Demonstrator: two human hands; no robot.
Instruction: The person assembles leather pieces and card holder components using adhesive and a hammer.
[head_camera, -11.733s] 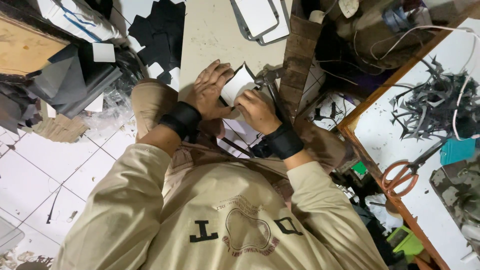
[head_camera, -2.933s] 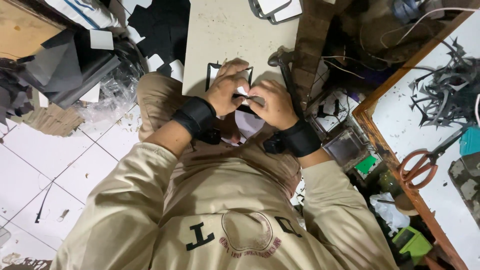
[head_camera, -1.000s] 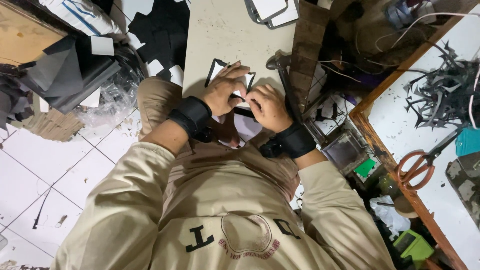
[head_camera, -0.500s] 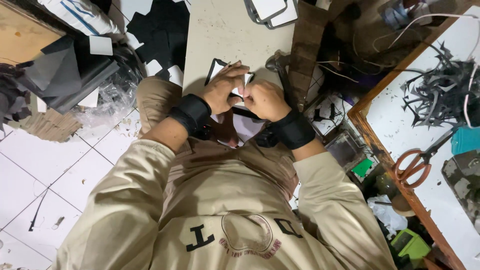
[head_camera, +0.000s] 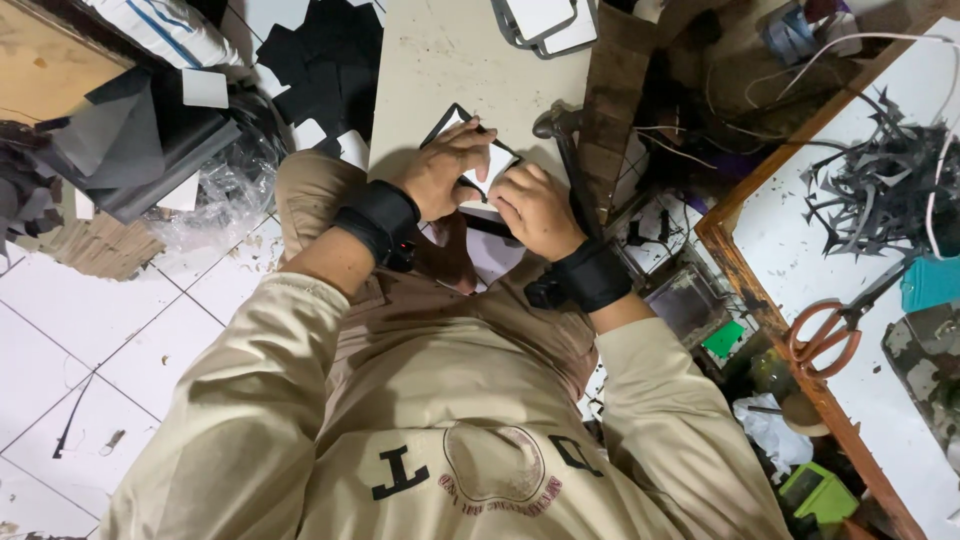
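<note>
At the far left, black sheets (head_camera: 130, 150) lie piled on the white tiled floor (head_camera: 60, 350), with a crumpled clear plastic bag (head_camera: 215, 195) beside them. Further right, black offcuts (head_camera: 320, 60) are scattered at the edge of a pale table (head_camera: 450, 60).

On that table, near its front edge, lies a white card with a black border (head_camera: 490, 165). The left hand (head_camera: 445, 175), a black band at its wrist, presses down on the card with fingers curled, a thin dark tool sticking out past the fingertips. Just to its right, the right hand (head_camera: 535, 205), also banded, rests with bent fingers on the card's right edge; how firmly it grips cannot be told.

Right of the hands, a hammer (head_camera: 560, 130) lies by a brown block (head_camera: 610, 90). White trays (head_camera: 545, 20) sit at the table's top. Far right, a wooden-edged board (head_camera: 760, 300) carries black scraps (head_camera: 880, 190) and orange-handled scissors (head_camera: 825, 335).
</note>
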